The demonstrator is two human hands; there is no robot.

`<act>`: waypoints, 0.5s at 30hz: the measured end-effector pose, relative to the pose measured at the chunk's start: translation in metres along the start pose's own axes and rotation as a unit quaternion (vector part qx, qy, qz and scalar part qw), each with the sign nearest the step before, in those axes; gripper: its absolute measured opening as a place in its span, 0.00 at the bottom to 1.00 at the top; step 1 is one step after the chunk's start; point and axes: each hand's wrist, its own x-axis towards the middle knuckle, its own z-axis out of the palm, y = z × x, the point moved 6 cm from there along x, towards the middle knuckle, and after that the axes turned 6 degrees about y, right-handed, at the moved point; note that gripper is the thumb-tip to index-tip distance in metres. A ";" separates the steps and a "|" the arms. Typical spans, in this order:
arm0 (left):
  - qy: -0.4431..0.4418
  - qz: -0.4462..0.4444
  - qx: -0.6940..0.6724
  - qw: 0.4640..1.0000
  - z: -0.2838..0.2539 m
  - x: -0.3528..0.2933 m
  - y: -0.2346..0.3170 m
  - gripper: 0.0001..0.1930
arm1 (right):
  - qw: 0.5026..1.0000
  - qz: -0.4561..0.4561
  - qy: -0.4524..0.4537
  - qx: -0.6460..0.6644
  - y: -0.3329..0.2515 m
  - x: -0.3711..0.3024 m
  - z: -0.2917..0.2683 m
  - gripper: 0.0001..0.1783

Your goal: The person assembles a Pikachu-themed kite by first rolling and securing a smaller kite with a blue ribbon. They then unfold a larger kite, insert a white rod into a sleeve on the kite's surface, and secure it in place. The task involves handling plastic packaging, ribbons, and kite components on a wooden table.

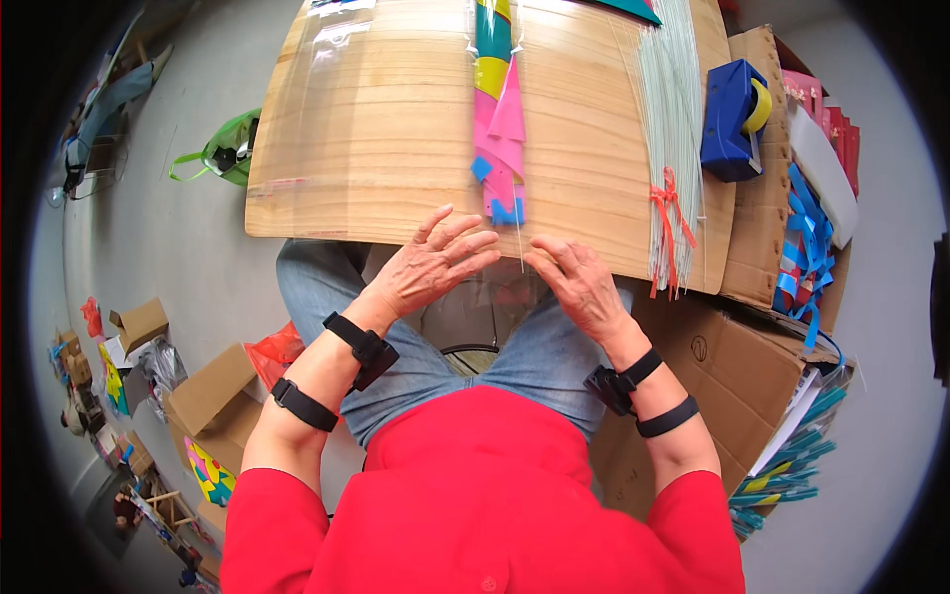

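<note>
A rolled strip of pink, teal, yellow and blue sheet (507,129) lies lengthwise on the wooden table, its near end close to the front edge. From that end a thin pale rod (522,247) sticks out past the table edge. My left hand (435,262) is just left of the rod, fingers spread, with nothing visible in it. On the other side, my right hand (577,282) has loosely bent fingers with gaps between them, their tips close beside the rod. Clear film seems to hang between my hands; whether either hand touches it, I cannot tell.
Right of the strip lies a bundle of pale thin rods (673,139) tied with red string. A blue tape dispenser (732,119) stands by the table's right edge. Cardboard boxes (708,381) crowd the right side. A green bag (230,148) is on the floor to the left.
</note>
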 end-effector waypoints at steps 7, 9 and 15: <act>0.024 -0.065 0.015 0.997 0.000 -0.005 -0.001 0.26 | 0.999 -0.002 0.023 0.023 0.006 -0.001 0.013 0.15; 0.039 -0.095 0.014 0.995 -0.001 -0.002 -0.005 0.27 | 0.999 0.001 0.035 0.015 0.007 0.002 0.013 0.15; 0.050 -0.108 -0.013 0.993 -0.009 0.011 -0.015 0.23 | 0.999 -0.012 0.038 0.013 0.016 0.013 0.012 0.15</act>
